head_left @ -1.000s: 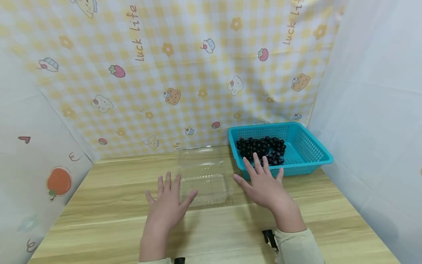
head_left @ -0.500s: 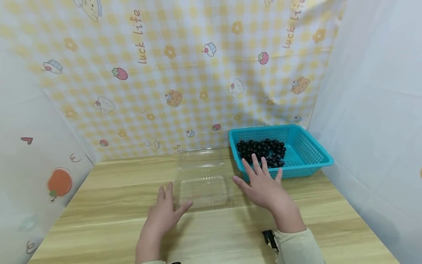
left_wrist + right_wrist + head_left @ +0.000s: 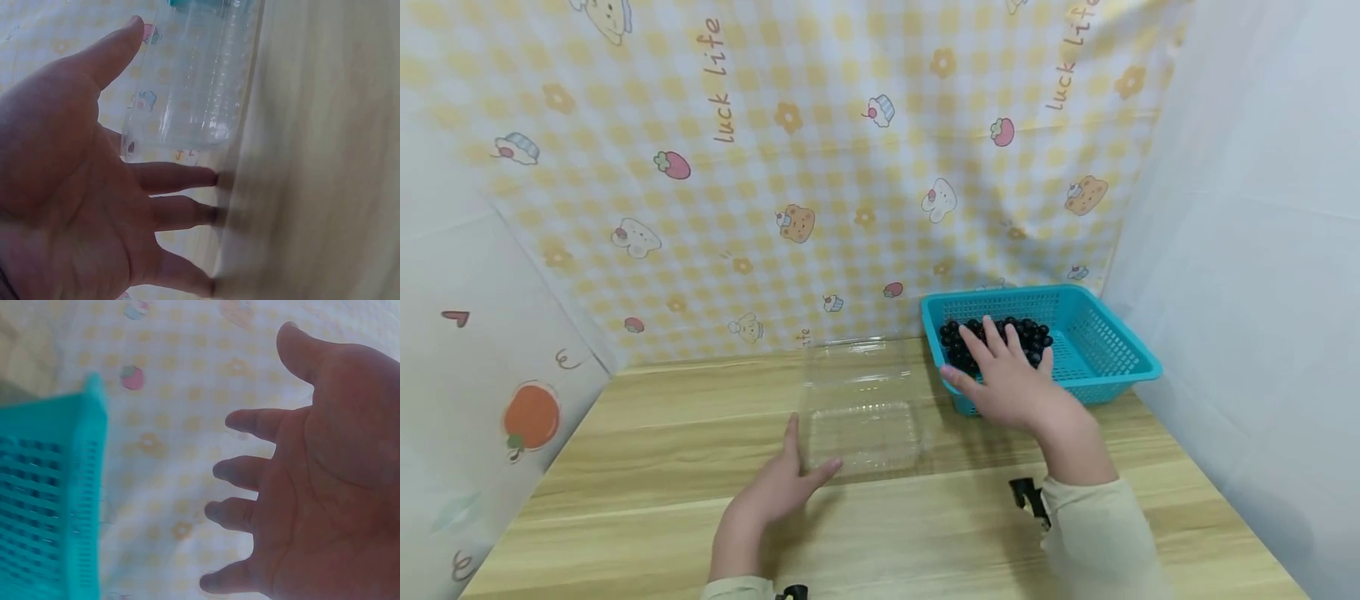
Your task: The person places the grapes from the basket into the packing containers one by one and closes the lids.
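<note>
Blue basket [image 3: 1093, 390] below and just beyond the right hand [image 3: 1011, 385]. Clear plastic box [image 3: 865, 433], lid open, between the hands, just beside the left hand [image 3: 775, 490]. Both hands loose, fingers apart, nothing gripped. Dark grapes [image 3: 1028, 331] in basket, partly hidden behind right fingers.

The container [image 3: 865, 437] is clear, glossy, thin plastic with ridged edges. The basket [image 3: 1101, 346] is smooth plastic mesh; the fruit [image 3: 961, 354] has shiny skin. Smooth wood-grain bench [image 3: 647, 467], matt creased cloth backdrop [image 3: 850, 167], matt fabric sleeve [image 3: 1090, 521].
</note>
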Action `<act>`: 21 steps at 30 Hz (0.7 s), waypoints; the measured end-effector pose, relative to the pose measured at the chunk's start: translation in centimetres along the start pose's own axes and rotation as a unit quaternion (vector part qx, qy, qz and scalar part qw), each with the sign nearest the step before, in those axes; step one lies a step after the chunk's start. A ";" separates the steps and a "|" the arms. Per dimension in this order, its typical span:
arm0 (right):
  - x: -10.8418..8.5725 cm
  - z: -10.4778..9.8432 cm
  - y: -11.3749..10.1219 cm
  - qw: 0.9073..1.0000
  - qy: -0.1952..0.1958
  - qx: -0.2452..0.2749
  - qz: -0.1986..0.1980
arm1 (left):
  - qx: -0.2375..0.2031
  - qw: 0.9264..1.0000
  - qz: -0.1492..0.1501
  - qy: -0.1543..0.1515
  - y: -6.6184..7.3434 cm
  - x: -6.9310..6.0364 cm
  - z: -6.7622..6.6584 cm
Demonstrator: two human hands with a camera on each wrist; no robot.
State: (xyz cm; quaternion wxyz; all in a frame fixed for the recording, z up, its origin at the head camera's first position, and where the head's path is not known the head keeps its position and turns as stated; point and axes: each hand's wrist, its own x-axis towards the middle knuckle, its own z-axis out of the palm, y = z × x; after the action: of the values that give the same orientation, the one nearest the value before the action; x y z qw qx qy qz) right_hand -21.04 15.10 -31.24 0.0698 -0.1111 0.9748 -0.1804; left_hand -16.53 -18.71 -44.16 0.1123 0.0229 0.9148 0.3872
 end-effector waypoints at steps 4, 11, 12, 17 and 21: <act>1.1 -2.4 0.0 1.000 -0.014 -0.026 -0.006 | -0.014 0.999 -0.014 -0.028 0.0 0.1 -0.9; 3.0 -4.5 0.3 0.992 -0.079 -0.095 -0.005 | -0.006 0.999 -0.018 -0.047 -0.3 0.0 -2.0; 3.4 -4.7 0.3 0.991 -0.091 -0.100 -0.007 | -0.005 0.999 -0.018 -0.048 -0.3 0.0 -2.1; 5.4 -5.6 0.9 0.980 -0.155 -0.128 -0.009 | 0.006 0.999 -0.023 -0.043 -0.1 0.3 -2.1; 6.8 -6.0 1.6 0.970 -0.183 -0.162 -0.001 | 0.012 0.999 -0.022 -0.041 0.0 0.5 -2.0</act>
State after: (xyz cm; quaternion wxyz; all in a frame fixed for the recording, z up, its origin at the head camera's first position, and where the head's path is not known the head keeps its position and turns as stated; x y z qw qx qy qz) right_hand -28.94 16.96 -26.92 0.2275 -0.1534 0.9616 0.0032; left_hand -17.49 -20.04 -42.91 0.1577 0.0198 0.9144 0.3724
